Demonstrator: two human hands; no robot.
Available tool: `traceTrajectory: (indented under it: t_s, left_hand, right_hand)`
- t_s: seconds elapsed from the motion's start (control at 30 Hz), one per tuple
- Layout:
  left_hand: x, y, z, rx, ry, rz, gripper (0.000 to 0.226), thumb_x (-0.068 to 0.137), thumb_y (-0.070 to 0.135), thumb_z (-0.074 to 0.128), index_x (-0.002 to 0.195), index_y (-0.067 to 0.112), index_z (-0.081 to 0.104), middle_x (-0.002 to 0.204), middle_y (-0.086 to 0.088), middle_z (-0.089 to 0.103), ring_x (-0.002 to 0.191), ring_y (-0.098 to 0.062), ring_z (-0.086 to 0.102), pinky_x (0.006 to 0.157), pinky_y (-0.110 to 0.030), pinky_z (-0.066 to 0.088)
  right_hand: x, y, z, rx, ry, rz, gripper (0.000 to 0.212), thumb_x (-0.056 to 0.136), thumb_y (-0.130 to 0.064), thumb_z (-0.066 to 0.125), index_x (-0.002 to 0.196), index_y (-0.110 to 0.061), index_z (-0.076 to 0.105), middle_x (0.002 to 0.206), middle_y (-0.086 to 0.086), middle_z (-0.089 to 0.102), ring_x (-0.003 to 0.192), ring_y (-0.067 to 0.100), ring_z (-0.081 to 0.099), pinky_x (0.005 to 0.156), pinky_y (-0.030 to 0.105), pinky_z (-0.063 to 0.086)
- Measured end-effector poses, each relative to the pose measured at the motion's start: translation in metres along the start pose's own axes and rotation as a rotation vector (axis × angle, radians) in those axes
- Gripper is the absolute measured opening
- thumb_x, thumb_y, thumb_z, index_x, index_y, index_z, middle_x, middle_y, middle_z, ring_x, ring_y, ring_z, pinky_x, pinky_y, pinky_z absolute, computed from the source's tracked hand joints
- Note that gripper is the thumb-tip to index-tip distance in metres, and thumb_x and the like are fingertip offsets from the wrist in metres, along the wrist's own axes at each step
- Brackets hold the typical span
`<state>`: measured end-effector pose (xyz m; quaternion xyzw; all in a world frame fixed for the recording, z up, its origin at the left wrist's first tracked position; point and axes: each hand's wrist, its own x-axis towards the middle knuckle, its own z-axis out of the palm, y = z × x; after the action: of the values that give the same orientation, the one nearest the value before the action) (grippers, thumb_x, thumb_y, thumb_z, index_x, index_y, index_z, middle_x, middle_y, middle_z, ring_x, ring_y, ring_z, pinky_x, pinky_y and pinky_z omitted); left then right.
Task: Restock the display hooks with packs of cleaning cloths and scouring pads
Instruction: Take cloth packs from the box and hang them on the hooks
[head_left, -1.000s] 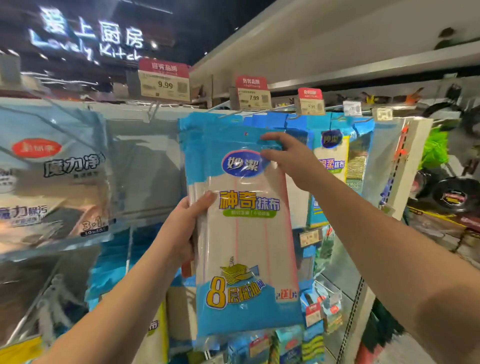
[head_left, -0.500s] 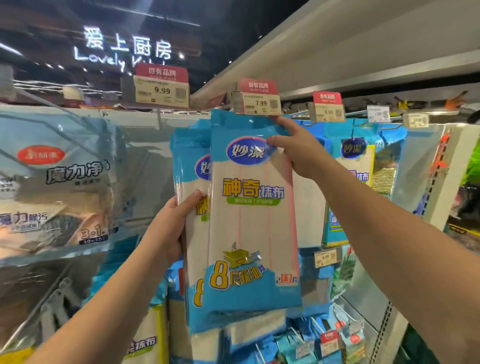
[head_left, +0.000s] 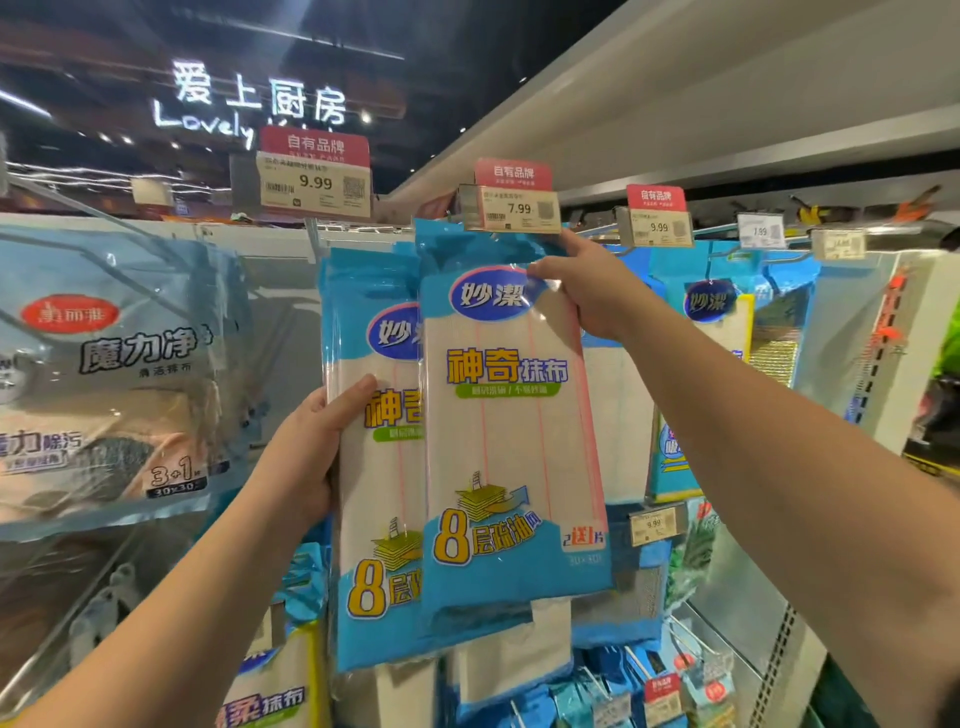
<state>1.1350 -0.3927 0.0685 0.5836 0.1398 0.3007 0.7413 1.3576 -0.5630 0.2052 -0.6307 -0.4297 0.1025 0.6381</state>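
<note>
Front pack (head_left: 506, 415) hangs long axis vertical, top just under the 7.99 tag (head_left: 511, 208); my right hand (head_left: 587, 286) pinches its top corner, nearest the hook; left hand (head_left: 306, 447) grips the spare pack (head_left: 374, 467) beside it.

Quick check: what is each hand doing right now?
Left hand: grips the rear cloth pack.
Right hand: pinches the front cloth pack near its top.

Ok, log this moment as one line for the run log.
right hand: pinches front cloth pack top under 7.99 tag | left hand: grips rear packs | hook: hidden
</note>
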Motion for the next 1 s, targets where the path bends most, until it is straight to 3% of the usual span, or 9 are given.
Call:
traceTrajectory:
  t_s: [0.2, 0.3, 0.43, 0.53, 0.67, 0.77, 0.83, 0.93, 1.0]
  left_hand:
    - [-0.008, -0.002, -0.008, 0.08, 0.109, 0.072, 0.026, 0.093, 0.036, 0.068, 0.112, 0.018, 0.061, 0.096, -0.006, 0.079, 0.086, -0.028, 0.077, 0.073, -0.045, 0.061]
    - [-0.008, -0.004, -0.013, 0.133, 0.154, 0.104, 0.031, 0.092, 0.035, 0.071, 0.114, 0.015, 0.061, 0.094, -0.007, 0.079, 0.081, -0.026, 0.077, 0.068, -0.042, 0.061]
    - [-0.008, -0.006, -0.021, 0.163, 0.171, 0.112, 0.031, 0.093, 0.035, 0.07, 0.113, 0.013, 0.063, 0.095, -0.009, 0.078, 0.083, -0.026, 0.077, 0.073, -0.045, 0.061]
    - [-0.007, -0.008, -0.029, 0.164, 0.177, 0.102, 0.041, 0.091, 0.037, 0.071, 0.121, 0.011, 0.062, 0.101, -0.01, 0.077, 0.092, -0.032, 0.075, 0.081, -0.053, 0.061]
    - [-0.007, -0.009, -0.037, 0.173, 0.231, 0.118, 0.041, 0.089, 0.036, 0.075, 0.119, 0.013, 0.06, 0.098, -0.007, 0.078, 0.088, -0.028, 0.076, 0.079, -0.052, 0.061]
    - [-0.011, -0.008, -0.043, 0.279, 0.317, 0.177, 0.038, 0.089, 0.037, 0.075, 0.117, 0.017, 0.06, 0.097, -0.004, 0.077, 0.08, -0.019, 0.076, 0.062, -0.037, 0.062]
    - [-0.013, -0.008, -0.049, 0.332, 0.368, 0.204, 0.038, 0.088, 0.039, 0.076, 0.115, 0.019, 0.06, 0.099, -0.003, 0.076, 0.079, -0.018, 0.076, 0.063, -0.039, 0.062]
    - [-0.016, -0.006, -0.057, 0.33, 0.392, 0.205, 0.034, 0.086, 0.041, 0.077, 0.11, 0.023, 0.059, 0.101, -0.002, 0.075, 0.086, -0.023, 0.075, 0.077, -0.051, 0.062]
    - [-0.019, -0.003, -0.058, 0.328, 0.4, 0.207, 0.026, 0.087, 0.04, 0.076, 0.102, 0.028, 0.058, 0.099, -0.002, 0.074, 0.087, -0.023, 0.074, 0.077, -0.051, 0.062]
  right_hand:
    - [-0.001, 0.013, 0.008, -0.09, 0.068, 0.015, 0.059, 0.092, -0.011, 0.065, 0.144, -0.032, 0.045, 0.126, 0.006, 0.061, 0.092, 0.024, 0.073, 0.073, 0.04, 0.062]
    - [-0.005, 0.027, 0.017, -0.202, 0.179, -0.056, 0.063, 0.089, -0.032, 0.07, 0.145, -0.041, 0.041, 0.14, 0.0, 0.047, 0.112, 0.016, 0.064, 0.086, 0.039, 0.059]
    - [-0.042, 0.054, 0.042, -0.274, 0.308, -0.105, 0.078, 0.09, -0.034, 0.071, 0.153, -0.036, 0.026, 0.147, -0.003, 0.031, 0.127, 0.007, 0.037, 0.107, 0.033, 0.037]
    - [-0.082, 0.084, 0.065, -0.211, 0.291, -0.047, 0.088, 0.087, -0.032, 0.075, 0.157, -0.031, 0.021, 0.136, -0.012, 0.027, 0.124, 0.003, 0.035, 0.1, 0.024, 0.035]
    - [-0.102, 0.105, 0.084, -0.272, 0.283, 0.018, 0.084, 0.089, -0.035, 0.073, 0.156, -0.027, 0.023, 0.131, -0.008, 0.03, 0.109, -0.003, 0.04, 0.094, 0.008, 0.031]
    - [-0.086, 0.109, 0.082, -0.331, 0.283, 0.035, 0.089, 0.088, -0.038, 0.073, 0.158, -0.03, 0.018, 0.131, -0.004, 0.034, 0.087, -0.012, 0.047, 0.09, 0.011, 0.03]
    - [-0.07, 0.116, 0.079, -0.373, 0.291, 0.038, 0.091, 0.087, -0.039, 0.074, 0.158, -0.032, 0.017, 0.127, -0.001, 0.034, 0.08, -0.012, 0.048, 0.09, 0.015, 0.034]
    - [-0.044, 0.131, 0.079, -0.451, 0.316, 0.045, 0.092, 0.086, -0.044, 0.074, 0.157, -0.036, 0.017, 0.123, 0.0, 0.031, 0.094, 0.009, 0.057, 0.096, 0.027, 0.039]
    - [-0.025, 0.138, 0.082, -0.512, 0.319, 0.069, 0.093, 0.084, -0.051, 0.073, 0.156, -0.037, 0.017, 0.124, 0.003, 0.031, 0.111, 0.024, 0.053, 0.101, 0.034, 0.04]
